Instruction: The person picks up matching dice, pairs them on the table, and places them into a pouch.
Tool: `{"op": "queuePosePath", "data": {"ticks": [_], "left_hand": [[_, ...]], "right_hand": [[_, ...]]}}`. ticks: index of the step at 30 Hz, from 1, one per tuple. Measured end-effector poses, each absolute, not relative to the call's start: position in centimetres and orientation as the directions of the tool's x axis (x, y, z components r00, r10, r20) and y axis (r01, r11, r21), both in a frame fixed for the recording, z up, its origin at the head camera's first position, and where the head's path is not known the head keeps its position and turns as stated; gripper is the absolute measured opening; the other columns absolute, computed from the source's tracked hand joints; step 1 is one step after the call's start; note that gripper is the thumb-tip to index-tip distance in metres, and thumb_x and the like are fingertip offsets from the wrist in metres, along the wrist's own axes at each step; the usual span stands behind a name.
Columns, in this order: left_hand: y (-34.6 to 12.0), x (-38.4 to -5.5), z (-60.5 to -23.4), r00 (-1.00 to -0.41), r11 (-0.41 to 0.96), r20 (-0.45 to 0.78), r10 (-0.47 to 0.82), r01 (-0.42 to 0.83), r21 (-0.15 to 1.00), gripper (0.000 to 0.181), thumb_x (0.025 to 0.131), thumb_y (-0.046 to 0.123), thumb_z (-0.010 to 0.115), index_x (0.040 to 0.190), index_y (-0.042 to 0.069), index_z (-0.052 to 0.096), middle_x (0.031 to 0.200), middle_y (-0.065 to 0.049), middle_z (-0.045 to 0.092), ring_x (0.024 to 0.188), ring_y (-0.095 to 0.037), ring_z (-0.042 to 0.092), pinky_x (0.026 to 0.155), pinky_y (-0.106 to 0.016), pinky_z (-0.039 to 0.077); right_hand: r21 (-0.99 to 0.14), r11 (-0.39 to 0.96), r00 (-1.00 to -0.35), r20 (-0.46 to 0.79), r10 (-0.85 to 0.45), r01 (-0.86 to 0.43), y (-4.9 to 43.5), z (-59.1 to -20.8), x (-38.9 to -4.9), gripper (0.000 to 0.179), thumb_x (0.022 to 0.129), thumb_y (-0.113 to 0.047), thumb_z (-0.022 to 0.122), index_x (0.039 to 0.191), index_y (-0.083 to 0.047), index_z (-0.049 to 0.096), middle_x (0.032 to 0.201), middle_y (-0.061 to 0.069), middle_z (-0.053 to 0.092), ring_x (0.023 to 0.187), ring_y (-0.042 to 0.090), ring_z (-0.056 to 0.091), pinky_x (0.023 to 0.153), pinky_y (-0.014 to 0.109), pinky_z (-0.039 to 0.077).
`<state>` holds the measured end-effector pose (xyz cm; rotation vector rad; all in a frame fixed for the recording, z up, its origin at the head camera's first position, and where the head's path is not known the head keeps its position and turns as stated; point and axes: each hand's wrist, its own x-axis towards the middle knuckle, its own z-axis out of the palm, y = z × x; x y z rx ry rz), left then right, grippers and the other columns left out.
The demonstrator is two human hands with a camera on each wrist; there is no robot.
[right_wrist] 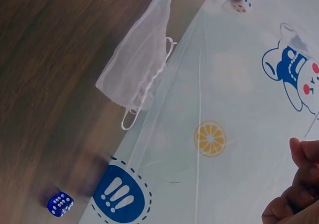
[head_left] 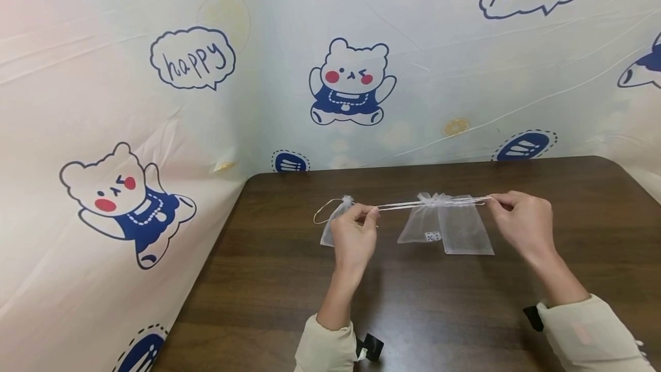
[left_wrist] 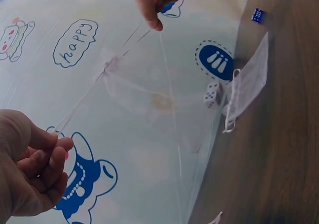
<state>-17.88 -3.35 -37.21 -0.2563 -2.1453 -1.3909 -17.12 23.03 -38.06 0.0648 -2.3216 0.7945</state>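
My left hand [head_left: 355,237] pinches one end of the white drawstrings of a sheer pouch [head_left: 413,228], and my right hand [head_left: 525,220] pinches the other end. The strings stretch nearly straight between the hands, and the pouch's neck is gathered tight at the middle. White dice [left_wrist: 212,94] with dark dots show through the bottom of the hanging pouch. Behind it, a second sheer pouch [right_wrist: 137,67] lies flat on the table, its white string loop at the edge. In the left wrist view the right hand [left_wrist: 154,5] shows at the top.
Beyond my left hand lies another sheer pouch [head_left: 329,233] with a string loop, partly hidden by the hand. A blue die [right_wrist: 61,204] sits on the brown wooden table [head_left: 248,280]. A cloth printed with bears [head_left: 351,82] hangs behind and at the left.
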Motion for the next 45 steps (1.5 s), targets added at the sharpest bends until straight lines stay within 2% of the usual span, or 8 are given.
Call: {"op": "queuePosePath", "data": {"ticks": [8, 15, 21, 26, 31, 36, 41, 45], "left_hand": [[-3.6, -18.0, -37.3, -0.826, 0.475, 0.542, -0.156, 0.418, 0.774, 0.013, 0.079, -0.001, 0.065, 0.067, 0.005, 0.066, 0.055, -0.001, 0.061, 0.047, -0.006, 0.052, 0.044, -0.019, 0.040], [-4.1, -18.2, -37.5, -0.808, 0.501, 0.549, -0.212, 0.392, 0.771, 0.016, 0.076, -0.001, 0.062, 0.062, 0.007, 0.063, 0.052, 0.003, 0.054, 0.049, -0.005, 0.046, 0.045, -0.021, 0.039], [-4.9, -18.4, -37.6, -0.804, 0.521, 0.536, -0.257, 0.352, 0.778, 0.013, 0.075, 0.000, 0.062, 0.064, 0.007, 0.064, 0.052, 0.003, 0.054, 0.047, -0.005, 0.046, 0.043, -0.023, 0.038], [-5.9, -18.7, -38.1, -0.803, 0.568, 0.533, -0.268, 0.315, 0.760, 0.014, 0.074, 0.000, 0.061, 0.063, 0.007, 0.063, 0.051, 0.002, 0.053, 0.046, -0.008, 0.047, 0.044, -0.025, 0.039], [-6.5, -19.1, -39.2, -0.823, 0.618, 0.495, -0.278, 0.241, 0.748, 0.014, 0.074, 0.002, 0.060, 0.062, 0.008, 0.063, 0.051, 0.004, 0.052, 0.047, -0.010, 0.047, 0.045, -0.027, 0.039], [-6.7, -20.1, -40.3, -0.832, 0.641, 0.475, -0.285, 0.203, 0.740, 0.015, 0.075, 0.002, 0.061, 0.062, 0.008, 0.062, 0.050, 0.005, 0.051, 0.045, -0.010, 0.046, 0.045, -0.028, 0.038], [-6.4, -21.3, -40.8, -0.824, 0.653, 0.482, -0.296, 0.194, 0.732, 0.014, 0.076, 0.002, 0.059, 0.063, 0.007, 0.062, 0.050, 0.004, 0.052, 0.046, -0.013, 0.049, 0.045, -0.030, 0.040], [-5.9, -22.5, -41.3, -0.822, 0.673, 0.497, -0.280, 0.201, 0.712, 0.011, 0.077, 0.002, 0.060, 0.068, 0.005, 0.066, 0.054, 0.001, 0.057, 0.050, -0.017, 0.055, 0.049, -0.034, 0.045]], "right_hand": [[-0.443, 0.853, -0.730, 0.674, 0.114, -0.276, 22.9, -38.4, -17.3, 0.009, 0.075, -0.001, 0.066, 0.072, 0.005, 0.072, 0.060, 0.013, 0.062, 0.046, 0.027, 0.053, 0.048, 0.041, 0.037], [-0.433, 0.861, -0.729, 0.675, 0.114, -0.267, 22.6, -38.5, -17.4, 0.012, 0.073, -0.002, 0.062, 0.068, 0.004, 0.071, 0.061, 0.013, 0.063, 0.051, 0.030, 0.056, 0.052, 0.048, 0.040], [-0.440, 0.858, -0.765, 0.638, 0.089, -0.267, 21.8, -38.8, -17.7, 0.012, 0.074, -0.004, 0.063, 0.068, 0.002, 0.072, 0.062, 0.010, 0.063, 0.049, 0.023, 0.053, 0.052, 0.046, 0.041], [-0.391, 0.875, -0.791, 0.612, 0.014, -0.286, 21.1, -39.5, -18.3, 0.011, 0.074, -0.004, 0.064, 0.070, 0.001, 0.072, 0.064, 0.010, 0.063, 0.050, 0.018, 0.050, 0.051, 0.044, 0.041], [-0.349, 0.888, -0.820, 0.569, -0.052, -0.298, 20.4, -40.4, -19.6, 0.017, 0.075, -0.005, 0.062, 0.061, -0.005, 0.070, 0.056, 0.006, 0.059, 0.048, 0.019, 0.046, 0.045, 0.042, 0.041], [-0.390, 0.894, -0.884, 0.467, -0.017, -0.223, 19.8, -40.5, -21.0, 0.024, 0.078, -0.007, 0.056, 0.057, -0.010, 0.067, 0.052, 0.002, 0.056, 0.046, 0.018, 0.041, 0.041, 0.038, 0.036], [-0.442, 0.888, -0.941, 0.338, 0.031, -0.129, 19.4, -40.1, -22.3, 0.026, 0.083, -0.010, 0.054, 0.063, -0.007, 0.071, 0.057, 0.004, 0.060, 0.047, 0.019, 0.045, 0.040, 0.035, 0.035], [-0.472, 0.878, -0.962, 0.268, 0.053, -0.083, 19.5, -40.1, -23.4, 0.025, 0.084, -0.012, 0.055, 0.067, -0.006, 0.072, 0.063, 0.008, 0.064, 0.052, 0.024, 0.052, 0.044, 0.041, 0.041]]}}
